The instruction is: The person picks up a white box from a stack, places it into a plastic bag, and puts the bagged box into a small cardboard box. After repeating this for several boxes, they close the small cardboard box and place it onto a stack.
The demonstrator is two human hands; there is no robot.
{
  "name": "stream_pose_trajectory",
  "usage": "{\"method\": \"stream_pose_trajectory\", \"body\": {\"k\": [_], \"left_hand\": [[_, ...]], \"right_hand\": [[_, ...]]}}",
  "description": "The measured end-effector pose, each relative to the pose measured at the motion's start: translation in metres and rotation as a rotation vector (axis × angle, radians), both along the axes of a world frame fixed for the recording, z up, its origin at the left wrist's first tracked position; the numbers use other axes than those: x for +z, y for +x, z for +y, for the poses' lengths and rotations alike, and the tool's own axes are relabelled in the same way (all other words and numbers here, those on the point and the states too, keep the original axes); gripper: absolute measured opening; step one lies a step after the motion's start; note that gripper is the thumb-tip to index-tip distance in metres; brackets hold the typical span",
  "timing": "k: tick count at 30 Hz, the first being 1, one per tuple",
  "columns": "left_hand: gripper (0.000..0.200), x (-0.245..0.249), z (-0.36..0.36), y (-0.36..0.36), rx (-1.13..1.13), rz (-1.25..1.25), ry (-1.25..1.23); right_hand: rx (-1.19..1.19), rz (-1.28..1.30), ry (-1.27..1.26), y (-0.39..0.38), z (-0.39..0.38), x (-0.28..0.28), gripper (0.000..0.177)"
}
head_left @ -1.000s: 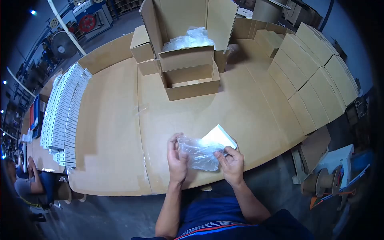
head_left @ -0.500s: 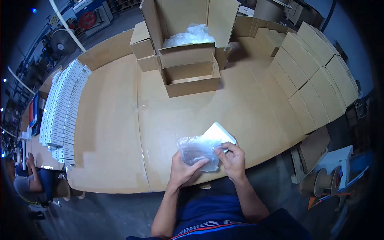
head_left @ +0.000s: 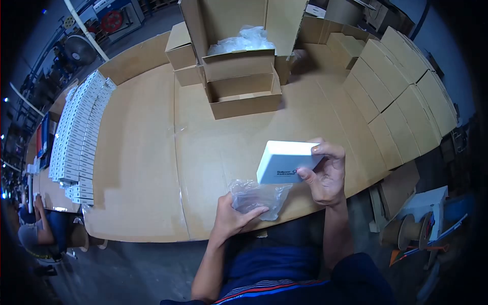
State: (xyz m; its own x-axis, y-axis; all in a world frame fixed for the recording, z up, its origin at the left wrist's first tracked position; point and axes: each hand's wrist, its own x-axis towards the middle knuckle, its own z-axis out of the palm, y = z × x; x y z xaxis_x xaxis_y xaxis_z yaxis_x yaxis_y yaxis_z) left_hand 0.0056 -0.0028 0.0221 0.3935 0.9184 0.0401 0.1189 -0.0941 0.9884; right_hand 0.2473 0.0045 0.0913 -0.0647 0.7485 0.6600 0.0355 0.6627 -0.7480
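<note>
My right hand (head_left: 328, 175) grips a small white box (head_left: 285, 160) by its right end, raised over the front of the cardboard-covered table (head_left: 137, 152). Dark print shows on the box's near face. Lower and to the left, my left hand (head_left: 236, 216) holds a clear plastic bag (head_left: 262, 198) between thumb and fingers at the table's front edge. The bag and the white box are apart. Further back stands an open, shallow cardboard box (head_left: 246, 107), with nothing visible inside it.
Behind the shallow box, a large carton (head_left: 236, 18) holds clear plastic bags (head_left: 244, 41). Many small white boxes (head_left: 84, 129) are stacked at the left. Closed cardboard boxes (head_left: 399, 96) are piled at the right. A co-worker (head_left: 38, 231) is at the far left.
My right hand has moved up and to the right with the white box, which is now clear of the plastic bag. My left hand has stayed nearly in place with the bag.
</note>
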Motion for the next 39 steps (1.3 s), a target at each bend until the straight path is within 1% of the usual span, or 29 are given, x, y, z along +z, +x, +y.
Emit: {"method": "stream_pose_trajectory", "body": {"k": [4,6,8,9,12,13,15,18,20,23,26,27,30,31,32,34,35,36,37,38,39], "left_hand": [[0.044,0.006,0.001,0.003,0.043,0.012,0.036],[0.045,-0.001,0.003,0.003,0.042,-0.001,0.021],[0.045,-0.001,0.005,0.003,0.035,0.037,0.066],[0.045,-0.001,0.006,0.003,0.03,0.056,0.09],[0.044,0.001,0.004,0.003,0.029,0.024,0.061],[0.044,0.003,0.004,0.003,0.017,0.034,0.09],[0.043,0.006,0.007,0.002,-0.006,0.054,0.154],[0.039,0.006,0.007,0.001,-0.016,0.046,0.081],[0.037,-0.001,0.008,0.0,0.006,0.033,0.074],[0.037,-0.004,0.009,0.003,0.055,0.034,0.048],[0.039,0.001,0.01,0.004,0.055,0.059,0.025],[0.04,0.003,0.009,0.004,0.045,0.069,0.017],[0.044,0.001,0.009,0.007,0.054,0.042,0.011],[0.045,0.0,0.009,0.009,0.063,0.017,0.006],[0.046,-0.003,0.009,0.011,0.072,-0.007,0.002],[0.048,-0.004,0.008,0.011,0.088,-0.048,-0.022],[0.048,-0.003,0.007,0.011,0.095,-0.065,-0.042],[0.049,-0.003,0.006,0.011,0.1,-0.082,-0.062],[0.051,-0.002,0.006,0.008,0.085,-0.018,-0.07],[0.052,-0.001,0.006,0.007,0.082,-0.062,-0.093],[0.053,-0.001,0.006,0.006,0.078,-0.107,-0.116]], "right_hand": [[0.087,-0.02,-0.015,0.002,0.005,0.001,0.052],[0.105,-0.001,-0.026,0.005,0.005,0.003,0.049],[0.145,-0.002,-0.022,0.009,0.007,0.001,0.047],[0.168,0.04,-0.038,0.007,0.007,0.005,0.042],[0.172,-0.108,-0.028,0.016,0.016,0.011,0.039],[0.162,-0.042,-0.071,0.011,0.017,0.013,0.04],[0.226,-0.089,-0.047,0.014,0.025,0.016,0.041],[0.272,-0.112,-0.052,0.014,0.029,0.021,0.04],[0.297,-0.13,-0.068,0.013,0.029,0.025,0.037],[0.322,-0.092,-0.098,0.015,0.029,0.023,0.034],[0.29,-0.276,-0.056,0.012,0.035,0.027,0.032],[0.293,-0.323,-0.111,0.009,0.033,0.031,0.032],[0.258,-0.304,-0.113,-0.002,0.036,0.025,0.026],[0.273,-0.304,-0.128,-0.002,0.037,0.023,0.017],[0.259,-0.259,-0.164,-0.007,0.037,0.022,0.017],[0.23,-0.165,-0.24,-0.02,0.032,0.019,0.017],[0.239,-0.181,-0.241,-0.019,0.032,0.011,0.025],[0.222,-0.17,-0.245,-0.02,0.031,0.007,0.027],[0.203,-0.16,-0.249,-0.021,0.03,0.003,0.028],[0.184,-0.15,-0.253,-0.02,0.029,0.002,0.03],[0.2,-0.16,-0.315,-0.017,0.027,0.002,0.036]]}}
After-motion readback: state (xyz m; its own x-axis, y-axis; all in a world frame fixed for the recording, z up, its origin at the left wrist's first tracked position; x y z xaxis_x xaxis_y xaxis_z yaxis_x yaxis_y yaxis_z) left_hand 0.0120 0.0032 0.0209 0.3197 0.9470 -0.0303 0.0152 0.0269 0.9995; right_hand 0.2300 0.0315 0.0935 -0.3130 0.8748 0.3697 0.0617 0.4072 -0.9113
